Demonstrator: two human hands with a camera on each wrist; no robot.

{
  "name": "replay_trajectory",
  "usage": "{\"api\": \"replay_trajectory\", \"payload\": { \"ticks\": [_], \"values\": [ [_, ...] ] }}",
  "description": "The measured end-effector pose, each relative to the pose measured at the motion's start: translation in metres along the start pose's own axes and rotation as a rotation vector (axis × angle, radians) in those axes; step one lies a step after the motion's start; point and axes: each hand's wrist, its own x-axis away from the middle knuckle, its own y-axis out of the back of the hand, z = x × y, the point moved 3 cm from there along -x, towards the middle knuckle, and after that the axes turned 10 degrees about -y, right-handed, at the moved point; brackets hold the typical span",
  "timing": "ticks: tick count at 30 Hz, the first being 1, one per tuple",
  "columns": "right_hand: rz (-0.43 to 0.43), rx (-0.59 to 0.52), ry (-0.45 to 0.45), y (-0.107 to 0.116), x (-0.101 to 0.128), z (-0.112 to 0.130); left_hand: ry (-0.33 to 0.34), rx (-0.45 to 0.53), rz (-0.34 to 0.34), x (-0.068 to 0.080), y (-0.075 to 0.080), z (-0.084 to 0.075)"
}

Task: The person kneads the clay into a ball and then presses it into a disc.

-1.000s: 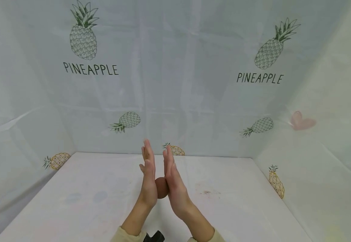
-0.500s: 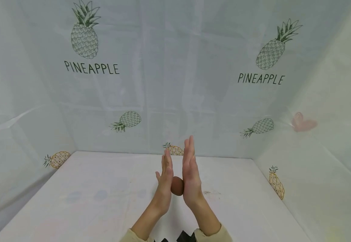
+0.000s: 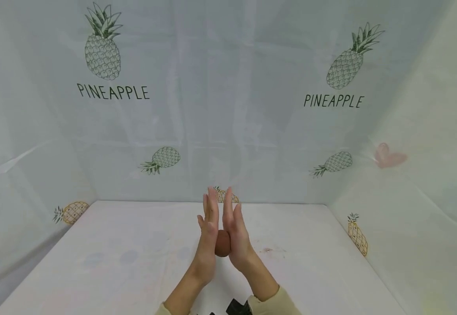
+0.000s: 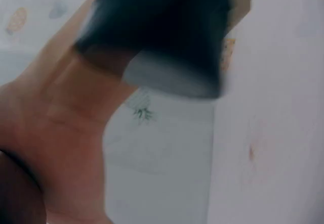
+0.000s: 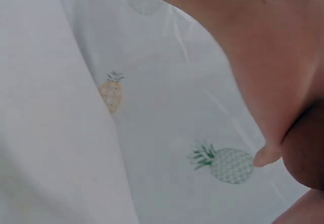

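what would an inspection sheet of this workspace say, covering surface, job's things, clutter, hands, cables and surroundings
surface: white table, with a brownish smudge and faint bluish patches
job's things: brown ball between the palms, touching both
clutter: nothing seen
hands: left hand and right hand upright, fingers extended
cables: nothing seen
surroundings: pale sheeting with pineapple prints; black object by the right sleeve, cut off by the frame

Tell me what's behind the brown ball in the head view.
Past the brown ball, between the left hand and right hand, a strip of white tabletop shows, then part of an orange pineapple print. Whatever lies directly behind the ball is covered.
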Motion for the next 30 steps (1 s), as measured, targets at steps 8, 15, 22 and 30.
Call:
{"api": "replay_trajectory", "payload": {
  "ticks": [8, 15, 22, 30],
  "values": [
    [0.072, 0.002, -0.092, -0.027, 0.006, -0.005, -0.023, 0.007, -0.127, -0.011, 0.03, 0.005],
    [0.075, -0.012, -0.061, -0.04, 0.016, 0.006, 0.003, -0.054, -0.222, -0.012, 0.046, 0.012],
    [0.056, 0.02, 0.066, -0.046, 0.021, 0.019, 0.059, -0.11, -0.241, -0.011, 0.046, 0.019],
    [-0.047, 0.066, 0.213, -0.031, 0.023, 0.03, 0.085, -0.067, -0.085, -0.004, 0.018, 0.024]
  ]
}}
